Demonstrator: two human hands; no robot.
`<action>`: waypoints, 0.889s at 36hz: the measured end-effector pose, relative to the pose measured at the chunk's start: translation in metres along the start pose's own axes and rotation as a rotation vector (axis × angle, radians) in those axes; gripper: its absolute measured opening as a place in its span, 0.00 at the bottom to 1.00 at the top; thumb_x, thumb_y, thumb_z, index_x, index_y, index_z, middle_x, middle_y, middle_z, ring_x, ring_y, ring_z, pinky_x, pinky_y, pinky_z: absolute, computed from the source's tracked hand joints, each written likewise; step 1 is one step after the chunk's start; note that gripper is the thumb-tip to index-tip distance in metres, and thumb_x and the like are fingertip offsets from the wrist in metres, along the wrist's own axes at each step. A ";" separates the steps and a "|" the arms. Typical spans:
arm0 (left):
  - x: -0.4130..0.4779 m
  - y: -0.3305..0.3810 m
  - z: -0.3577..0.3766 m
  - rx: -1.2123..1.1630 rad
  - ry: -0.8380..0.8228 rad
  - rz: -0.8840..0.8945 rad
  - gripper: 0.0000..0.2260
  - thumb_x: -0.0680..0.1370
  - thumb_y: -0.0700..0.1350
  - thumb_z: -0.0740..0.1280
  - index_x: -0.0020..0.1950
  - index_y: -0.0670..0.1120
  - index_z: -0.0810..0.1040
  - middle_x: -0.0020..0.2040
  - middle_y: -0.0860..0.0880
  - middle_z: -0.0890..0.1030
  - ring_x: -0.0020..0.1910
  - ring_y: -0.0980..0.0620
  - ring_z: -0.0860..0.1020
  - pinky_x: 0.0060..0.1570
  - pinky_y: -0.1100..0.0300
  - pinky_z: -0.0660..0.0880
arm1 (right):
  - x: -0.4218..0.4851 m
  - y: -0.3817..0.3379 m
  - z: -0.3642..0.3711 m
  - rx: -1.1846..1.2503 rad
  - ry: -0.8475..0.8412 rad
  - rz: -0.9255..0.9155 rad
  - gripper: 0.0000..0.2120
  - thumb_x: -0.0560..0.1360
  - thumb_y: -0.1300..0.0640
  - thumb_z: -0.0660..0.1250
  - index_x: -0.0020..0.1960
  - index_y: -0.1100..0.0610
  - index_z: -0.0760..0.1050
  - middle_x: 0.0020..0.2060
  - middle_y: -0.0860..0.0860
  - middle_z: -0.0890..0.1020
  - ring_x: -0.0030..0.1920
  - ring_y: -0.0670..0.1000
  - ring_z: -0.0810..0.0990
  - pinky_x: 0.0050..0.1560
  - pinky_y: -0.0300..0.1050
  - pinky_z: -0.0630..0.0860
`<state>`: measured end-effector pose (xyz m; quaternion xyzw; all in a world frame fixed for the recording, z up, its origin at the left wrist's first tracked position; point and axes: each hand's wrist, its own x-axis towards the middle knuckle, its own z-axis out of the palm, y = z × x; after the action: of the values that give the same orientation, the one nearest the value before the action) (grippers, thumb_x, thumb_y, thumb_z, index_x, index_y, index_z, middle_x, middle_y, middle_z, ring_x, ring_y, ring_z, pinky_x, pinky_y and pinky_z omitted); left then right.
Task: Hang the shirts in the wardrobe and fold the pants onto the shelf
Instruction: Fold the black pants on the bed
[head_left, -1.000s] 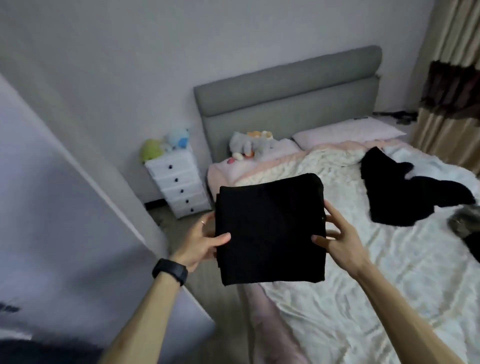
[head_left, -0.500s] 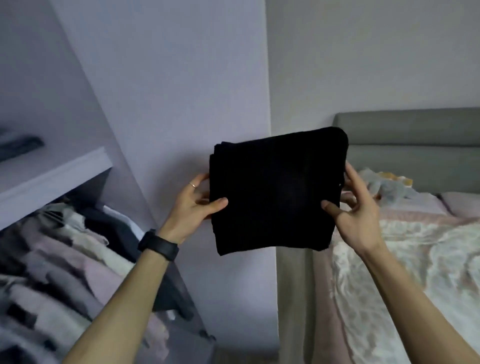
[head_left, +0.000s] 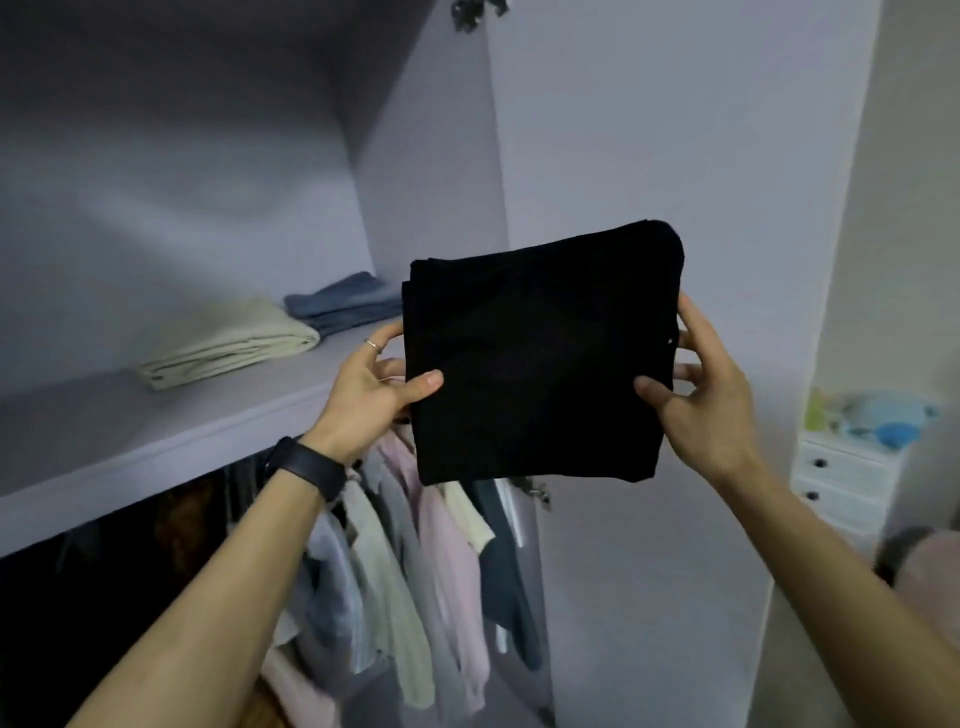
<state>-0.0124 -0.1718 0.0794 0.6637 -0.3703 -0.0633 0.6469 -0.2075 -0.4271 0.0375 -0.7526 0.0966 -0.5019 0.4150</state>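
I hold the folded black pants (head_left: 540, 353) at frame centre, my left hand (head_left: 371, 387) and right hand (head_left: 701, 395) each pinching a side edge, thumb in front. At left, the shelf (head_left: 171, 431) carries cream pants (head_left: 234, 343) and blue pants (head_left: 343, 306); shirts (head_left: 415, 566) hang below.

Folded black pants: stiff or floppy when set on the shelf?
Probably floppy: the pants need left hand and right hand pinching opposite edges. Likely light: fingertips suffice. Stacked layers visible by the left hand may splay on the shelf.
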 end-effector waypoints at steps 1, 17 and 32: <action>-0.003 0.006 -0.014 0.022 0.039 0.007 0.25 0.75 0.35 0.74 0.68 0.53 0.74 0.49 0.46 0.87 0.50 0.47 0.85 0.46 0.56 0.83 | 0.006 -0.007 0.014 0.018 -0.019 -0.013 0.44 0.74 0.71 0.70 0.78 0.36 0.61 0.59 0.25 0.74 0.53 0.35 0.79 0.53 0.39 0.82; 0.003 0.041 -0.203 0.314 0.390 -0.049 0.24 0.79 0.39 0.70 0.73 0.51 0.66 0.55 0.45 0.80 0.51 0.50 0.82 0.50 0.51 0.82 | 0.092 -0.083 0.232 0.210 -0.291 -0.039 0.44 0.75 0.71 0.68 0.72 0.27 0.62 0.48 0.20 0.75 0.46 0.30 0.80 0.39 0.24 0.75; 0.004 0.046 -0.438 0.829 0.712 -0.588 0.32 0.80 0.41 0.66 0.80 0.37 0.54 0.70 0.38 0.72 0.58 0.43 0.76 0.52 0.56 0.74 | 0.098 -0.189 0.497 0.121 -0.732 -0.124 0.36 0.74 0.64 0.67 0.79 0.46 0.61 0.60 0.48 0.79 0.62 0.54 0.78 0.59 0.41 0.73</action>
<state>0.2184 0.1869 0.1907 0.9144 0.0726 0.1356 0.3745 0.2033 -0.0995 0.1650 -0.8609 -0.1337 -0.2286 0.4345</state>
